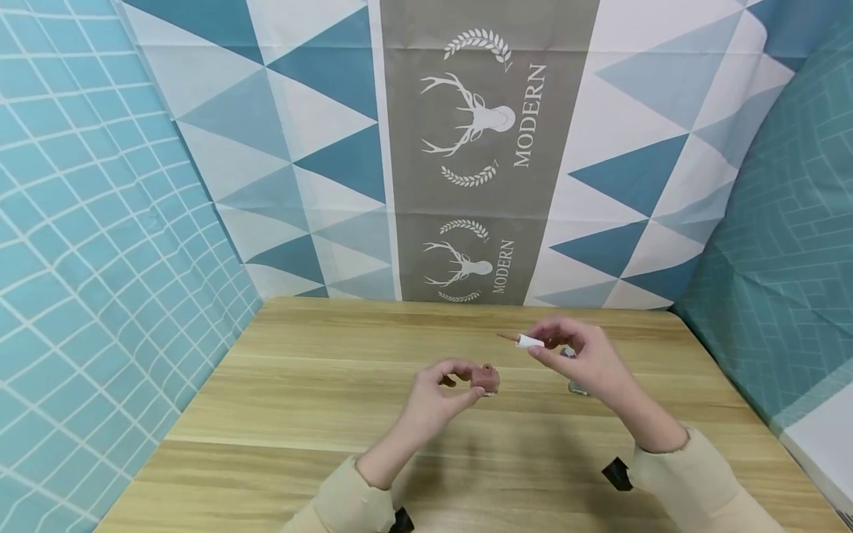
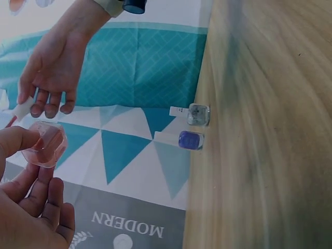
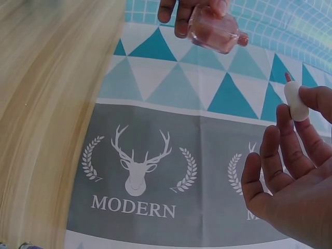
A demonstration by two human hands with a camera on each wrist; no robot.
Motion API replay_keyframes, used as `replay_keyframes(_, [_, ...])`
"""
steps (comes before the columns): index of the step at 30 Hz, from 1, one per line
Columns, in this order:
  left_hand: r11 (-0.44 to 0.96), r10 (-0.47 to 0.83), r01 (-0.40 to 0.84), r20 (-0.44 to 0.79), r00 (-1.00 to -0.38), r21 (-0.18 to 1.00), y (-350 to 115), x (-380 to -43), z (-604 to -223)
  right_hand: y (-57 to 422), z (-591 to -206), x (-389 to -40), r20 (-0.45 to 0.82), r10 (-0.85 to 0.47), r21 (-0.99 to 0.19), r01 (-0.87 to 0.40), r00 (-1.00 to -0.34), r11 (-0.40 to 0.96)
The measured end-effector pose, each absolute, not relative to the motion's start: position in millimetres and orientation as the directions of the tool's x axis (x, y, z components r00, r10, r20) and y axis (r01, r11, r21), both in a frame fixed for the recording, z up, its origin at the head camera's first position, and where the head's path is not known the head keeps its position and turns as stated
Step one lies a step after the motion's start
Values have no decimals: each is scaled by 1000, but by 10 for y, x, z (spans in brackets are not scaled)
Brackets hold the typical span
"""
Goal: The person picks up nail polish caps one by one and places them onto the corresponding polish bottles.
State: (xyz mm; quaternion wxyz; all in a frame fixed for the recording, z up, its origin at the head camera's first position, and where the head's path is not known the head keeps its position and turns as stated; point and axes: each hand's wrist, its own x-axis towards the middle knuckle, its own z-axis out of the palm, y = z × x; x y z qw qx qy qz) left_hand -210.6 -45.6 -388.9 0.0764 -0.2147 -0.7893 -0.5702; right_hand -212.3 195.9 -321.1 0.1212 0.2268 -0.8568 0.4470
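Held in front of the body above the table, my left hand (image 1: 436,394) pinches a small clear nail polish bottle (image 1: 485,380) with pinkish-red polish inside. Its neck is uncapped in the right wrist view, where the bottle (image 3: 213,32) looks tilted. To the right and slightly higher, my right hand (image 1: 586,358) grips the white nail polish cap (image 1: 531,341) between thumb and fingers. A thin reddish brush (image 1: 508,337) sticks out of the cap toward the left, apart from the bottle. The other right fingers are loosely curled in the right wrist view (image 3: 296,101).
Two more nail polish bottles with white caps stand on the wooden table (image 1: 300,400): a clear silvery one (image 2: 198,114) and a purple one (image 2: 191,140). My right hand partly hides them in the head view. Patterned cloth walls (image 1: 320,148) enclose the table's back and sides.
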Motion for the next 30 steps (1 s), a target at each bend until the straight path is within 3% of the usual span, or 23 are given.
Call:
replay_keyframes(7, [254,265,439,375,-889,862,-444,-2092,-3941,1959,-3193,-2069,404,-295,-683,-500,-866,532])
replay_keyframes(30, [247,279,471,403,-872,847,-437,-2034,-3877,1951,-3174,-2012,490,-407,-526,-633,-771,568])
